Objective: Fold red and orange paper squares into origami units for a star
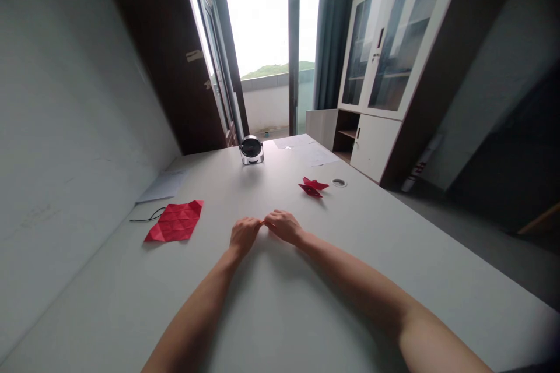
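Observation:
My left hand (pixel 245 234) and my right hand (pixel 282 225) meet over the middle of the white table (pixel 271 309), fingers closed in a pinch. Between their fingertips shows a tiny bit of a red piece (pixel 262 222), which looks like folded paper; the fingers hide most of it. Right of and beyond my hands lie folded red paper shapes (pixel 313 186) with pointed tips. To the left is a creased red paper sheet (pixel 175 221), opened out, with its corners bent.
A thin black cord (pixel 151 217) lies beside the red sheet. Farther back stands a small round device (pixel 251 149) on a metal stand. White papers (pixel 164 185) lie by the left wall, others (pixel 319 155) at the far edge. A cable hole (pixel 339 183) is at the right.

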The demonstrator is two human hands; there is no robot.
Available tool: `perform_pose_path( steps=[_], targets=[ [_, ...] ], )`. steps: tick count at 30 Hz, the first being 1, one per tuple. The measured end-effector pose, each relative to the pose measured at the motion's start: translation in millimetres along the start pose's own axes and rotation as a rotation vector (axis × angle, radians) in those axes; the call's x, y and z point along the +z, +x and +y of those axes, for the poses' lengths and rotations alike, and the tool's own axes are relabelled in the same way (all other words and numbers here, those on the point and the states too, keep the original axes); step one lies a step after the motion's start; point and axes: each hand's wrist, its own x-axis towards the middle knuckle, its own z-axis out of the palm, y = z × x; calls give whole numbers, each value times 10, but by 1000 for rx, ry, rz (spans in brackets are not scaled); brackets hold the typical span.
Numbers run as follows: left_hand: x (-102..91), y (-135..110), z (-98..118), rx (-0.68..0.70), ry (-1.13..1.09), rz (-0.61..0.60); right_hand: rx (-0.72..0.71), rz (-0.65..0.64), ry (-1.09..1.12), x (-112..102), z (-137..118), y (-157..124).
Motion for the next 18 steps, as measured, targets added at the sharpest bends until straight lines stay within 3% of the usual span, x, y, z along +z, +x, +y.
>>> perform_pose_path(
  steps=[18],
  targets=[
    [14, 9, -65, 19, -30, 14, 35, -66, 45, -17, 46, 9]
  ],
)
